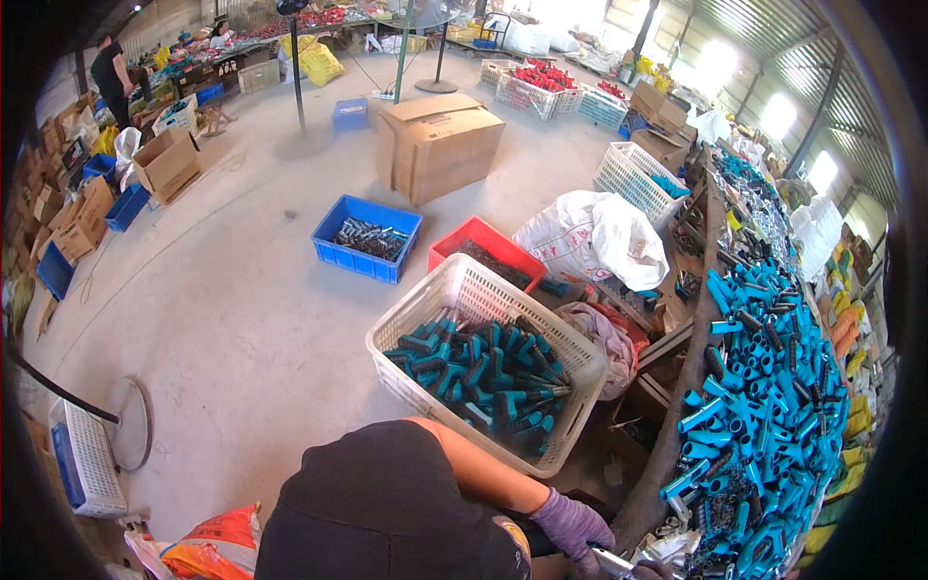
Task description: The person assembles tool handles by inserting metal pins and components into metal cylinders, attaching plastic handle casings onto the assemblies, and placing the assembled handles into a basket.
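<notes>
My left hand [574, 527], in a purple knit glove, reaches from a black sleeve [387, 498] toward the lower right. Its fingers are bent around a shiny metal piece [611, 561], mostly cut off by the lower edge. My right hand does not show. Beside my forearm stands a white plastic crate [570, 425], holding many turquoise-and-black handled tools [483, 372], some with metal ends. To the right of my hand, a long workbench [667, 454] is heaped with turquoise tubular housings [754, 416] and small black parts.
Beyond the crate stand a red bin [469, 232], a blue bin [333, 256] of metal parts, a white sack [590, 237] and a cardboard box [440, 150]. Fan stands [297, 77] rise from the floor. A person in black [111, 77] stands at the far left.
</notes>
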A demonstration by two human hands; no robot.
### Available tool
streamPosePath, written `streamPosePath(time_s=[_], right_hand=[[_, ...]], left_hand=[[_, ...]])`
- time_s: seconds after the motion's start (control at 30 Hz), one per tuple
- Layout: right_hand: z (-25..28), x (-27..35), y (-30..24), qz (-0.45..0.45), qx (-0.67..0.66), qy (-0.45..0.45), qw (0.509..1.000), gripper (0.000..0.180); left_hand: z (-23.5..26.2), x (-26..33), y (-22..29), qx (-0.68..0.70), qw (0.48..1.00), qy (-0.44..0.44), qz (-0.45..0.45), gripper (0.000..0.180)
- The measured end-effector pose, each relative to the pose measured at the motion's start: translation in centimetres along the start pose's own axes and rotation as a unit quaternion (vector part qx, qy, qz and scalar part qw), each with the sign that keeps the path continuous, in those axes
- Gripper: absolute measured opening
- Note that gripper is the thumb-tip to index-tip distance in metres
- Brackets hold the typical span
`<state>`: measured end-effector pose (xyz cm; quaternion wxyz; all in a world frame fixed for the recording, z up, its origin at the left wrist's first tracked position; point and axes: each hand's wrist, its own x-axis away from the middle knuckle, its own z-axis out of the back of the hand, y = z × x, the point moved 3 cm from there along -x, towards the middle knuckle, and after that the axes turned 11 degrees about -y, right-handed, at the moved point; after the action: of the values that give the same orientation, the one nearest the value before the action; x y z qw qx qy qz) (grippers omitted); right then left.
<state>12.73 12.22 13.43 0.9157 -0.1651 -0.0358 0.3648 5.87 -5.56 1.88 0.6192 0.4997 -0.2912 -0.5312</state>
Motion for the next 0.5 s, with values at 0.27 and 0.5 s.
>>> streamPosePath(time_s=[0.27,0.5], right_hand=[[-0.8,1.4,0.3,-0.139,-0.022,0.021,0.990,0.030],[-1.9,2.7,2.1,-0.278,-0.117,-0.057,0.952,0.032]], left_hand=[[-1.0,-0.4,-0.9,0.026,0.999,-0.015,-0.016,0.044],[-1.0,-0.5,-0.7,-0.029,0.999,-0.030,0.005,0.046]])
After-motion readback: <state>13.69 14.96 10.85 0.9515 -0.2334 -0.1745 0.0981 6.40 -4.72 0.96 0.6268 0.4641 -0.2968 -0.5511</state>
